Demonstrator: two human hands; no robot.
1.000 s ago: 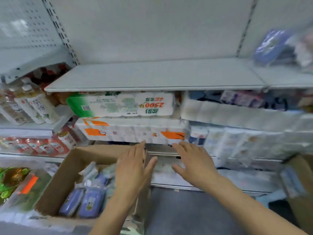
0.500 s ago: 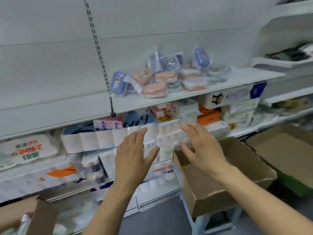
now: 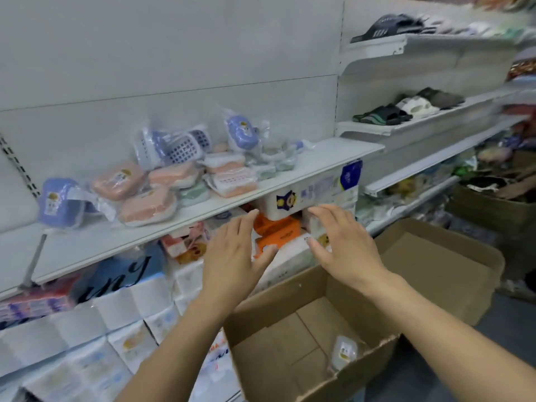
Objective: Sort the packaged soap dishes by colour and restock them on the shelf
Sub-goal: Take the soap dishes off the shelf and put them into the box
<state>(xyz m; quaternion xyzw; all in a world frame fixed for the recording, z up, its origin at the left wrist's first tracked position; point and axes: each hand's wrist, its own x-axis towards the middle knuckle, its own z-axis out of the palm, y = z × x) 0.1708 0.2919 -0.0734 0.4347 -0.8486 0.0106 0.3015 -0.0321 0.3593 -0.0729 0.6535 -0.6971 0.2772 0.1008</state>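
On the white shelf [image 3: 162,227] the packaged soap dishes [image 3: 150,184] lie in a loose, mixed heap: at the left end one blue dish [image 3: 59,203], then about five pink ones [image 3: 146,206] stacked and overlapping, a pale green one [image 3: 193,194] tucked among them, two white-and-blue perforated ones [image 3: 179,147] leaning on the back wall, and another blue dish [image 3: 242,133] standing behind some clear-wrapped ones whose count I cannot tell. Below the shelf, packs of tissue rolls [image 3: 130,300] fill the lower tier. The left hand [image 3: 235,256] and the right hand [image 3: 343,242] hover side by side below the shelf edge, fingers straight and spread, holding nothing. Under them an open cardboard box [image 3: 290,288] holds a single clear packaged dish [image 3: 343,353] near its front right corner. A second open box [image 3: 452,262] stands just right of it.
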